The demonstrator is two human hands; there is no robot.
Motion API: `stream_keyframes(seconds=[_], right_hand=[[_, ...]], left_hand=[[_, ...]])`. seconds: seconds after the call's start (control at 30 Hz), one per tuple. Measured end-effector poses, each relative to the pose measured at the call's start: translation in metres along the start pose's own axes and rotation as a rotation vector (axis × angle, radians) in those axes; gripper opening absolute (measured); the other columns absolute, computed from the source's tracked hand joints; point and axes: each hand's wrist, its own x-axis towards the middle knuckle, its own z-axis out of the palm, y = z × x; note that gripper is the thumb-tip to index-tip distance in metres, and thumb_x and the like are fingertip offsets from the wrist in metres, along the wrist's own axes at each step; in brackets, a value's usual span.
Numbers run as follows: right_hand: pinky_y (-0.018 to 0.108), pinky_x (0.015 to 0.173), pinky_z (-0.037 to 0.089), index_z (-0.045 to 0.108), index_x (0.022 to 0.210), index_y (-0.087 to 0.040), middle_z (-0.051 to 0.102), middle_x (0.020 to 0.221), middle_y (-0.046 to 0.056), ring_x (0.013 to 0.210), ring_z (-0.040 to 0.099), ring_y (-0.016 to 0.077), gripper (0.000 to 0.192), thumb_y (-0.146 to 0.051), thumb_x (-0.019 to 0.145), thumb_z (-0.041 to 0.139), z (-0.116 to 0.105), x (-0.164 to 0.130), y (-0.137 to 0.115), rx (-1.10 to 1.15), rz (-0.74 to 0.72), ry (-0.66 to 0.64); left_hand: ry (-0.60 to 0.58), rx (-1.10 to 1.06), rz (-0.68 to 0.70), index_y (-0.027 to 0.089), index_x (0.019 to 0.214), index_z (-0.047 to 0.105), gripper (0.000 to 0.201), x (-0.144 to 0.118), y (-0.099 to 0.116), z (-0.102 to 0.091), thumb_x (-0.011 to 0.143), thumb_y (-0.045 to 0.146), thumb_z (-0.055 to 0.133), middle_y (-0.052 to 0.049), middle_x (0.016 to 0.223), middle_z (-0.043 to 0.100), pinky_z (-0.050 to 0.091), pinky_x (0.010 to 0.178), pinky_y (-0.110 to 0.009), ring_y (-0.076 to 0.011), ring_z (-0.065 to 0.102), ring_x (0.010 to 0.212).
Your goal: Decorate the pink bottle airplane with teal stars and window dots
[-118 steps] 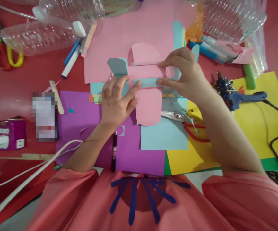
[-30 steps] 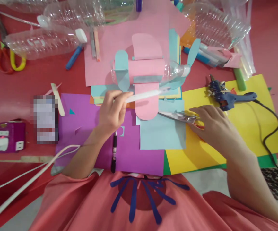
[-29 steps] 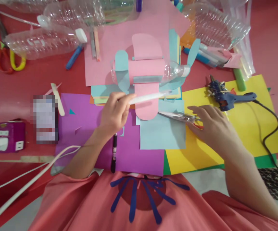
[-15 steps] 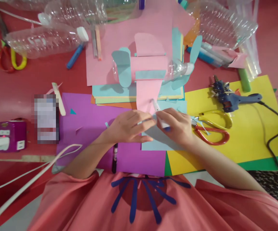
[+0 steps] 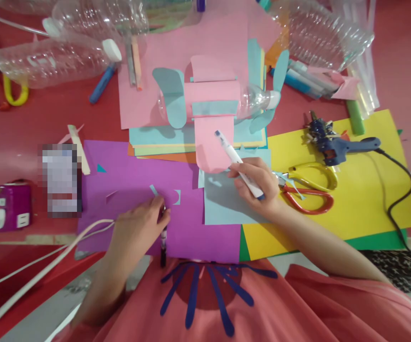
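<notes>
My right hand [image 5: 258, 183] is closed around a white marker [image 5: 234, 156] with blue ends, its upper end over the lower pink paper flap [image 5: 213, 147]. That flap hangs from a clear plastic bottle [image 5: 251, 100] wrapped in pink paper, shaped like an aeroplane with light blue paper tail and propeller pieces. My left hand [image 5: 143, 218] lies low on the purple sheet [image 5: 198, 232], fingers closed on the upper part of a black marker [image 5: 163, 242]. Beneath my right hand is a light blue sheet [image 5: 223, 204].
Scissors [image 5: 308, 187] and a blue glue gun [image 5: 337, 147] with a cord rest on yellow paper [image 5: 362, 199]. Clear bottles [image 5: 59, 61] lie at the back. A phone [image 5: 61, 180] and a purple power adapter [image 5: 9, 206] sit at left, with a white cable [image 5: 49, 270] in front.
My left hand has moved left and down from beside the right hand to the black marker. The white marker is now tilted in plain view in my right hand.
</notes>
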Motion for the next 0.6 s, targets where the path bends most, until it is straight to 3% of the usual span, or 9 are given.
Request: stream_keyframes(seconds=[0.03,0.13,0.2,0.3,0.4,0.47,0.6], right_hand=[[0.035,0.065,0.058,0.056,0.125,-0.029,0.065,0.089,0.005,0.078,0.068,0.0195,0.036,-0.016,0.091,0.052,0.002,-0.002,0.002,0.044,0.045,0.025],[0.037,0.067,0.057,0.057,0.12,-0.029,0.062,0.085,0.003,0.079,0.066,0.0199,0.026,-0.026,0.094,0.051,0.008,-0.009,0.009,0.16,0.17,0.084],[0.035,0.066,0.056,0.057,0.12,-0.029,0.062,0.087,0.003,0.079,0.065,0.0182,0.025,-0.033,0.096,0.049,0.009,-0.011,0.014,0.229,0.234,0.105],[0.031,0.059,0.054,0.06,0.116,-0.027,0.062,0.094,0.004,0.072,0.064,0.0149,0.028,-0.042,0.096,0.047,0.006,-0.009,0.021,0.353,0.337,0.099],[0.03,0.054,0.052,0.063,0.109,-0.027,0.062,0.091,0.004,0.066,0.062,0.0146,0.03,-0.049,0.092,0.05,0.002,-0.002,0.027,0.425,0.404,0.111],[0.03,0.051,0.05,0.066,0.102,-0.027,0.061,0.082,0.002,0.06,0.06,0.0145,0.03,-0.052,0.09,0.053,0.0,0.002,0.031,0.441,0.444,0.15],[0.028,0.046,0.045,0.067,0.085,-0.025,0.057,0.069,-0.001,0.05,0.053,0.0119,0.033,-0.056,0.086,0.057,-0.004,0.005,0.033,0.432,0.481,0.26]], left_hand=[[0.043,-0.018,0.002,0.025,0.078,0.056,0.01,0.002,-0.002,0.002,0.088,0.024,0.053,0.001,0.059,0.065,0.026,0.046,-0.026,-0.0196,0.059,0.047],[0.327,-0.071,-0.112,0.026,0.087,0.057,0.012,0.026,-0.018,0.006,0.093,0.029,0.047,0.002,0.058,0.062,0.027,0.046,-0.027,-0.0187,0.055,0.046],[0.493,-0.138,-0.16,0.026,0.093,0.059,0.012,0.05,-0.032,0.006,0.093,0.034,0.049,0.0,0.066,0.064,0.033,0.051,-0.028,-0.0197,0.059,0.055],[0.603,-0.224,-0.202,0.026,0.102,0.06,0.015,0.082,-0.043,0.0,0.092,0.035,0.053,-0.006,0.087,0.068,0.048,0.072,-0.037,-0.0264,0.066,0.084],[0.763,-0.322,-0.059,0.027,0.126,0.051,0.037,0.096,-0.031,-0.006,0.09,0.035,0.058,-0.011,0.121,0.062,0.045,0.098,-0.048,-0.0319,0.059,0.115],[0.798,-0.378,0.114,0.029,0.129,0.049,0.033,0.096,-0.013,-0.009,0.096,0.033,0.048,-0.009,0.122,0.062,0.045,0.099,-0.045,-0.0281,0.059,0.115],[0.729,-0.46,0.4,0.025,0.127,0.049,0.032,0.093,0.024,-0.003,0.104,0.037,0.031,-0.007,0.114,0.066,0.051,0.092,-0.038,-0.0211,0.063,0.107]])
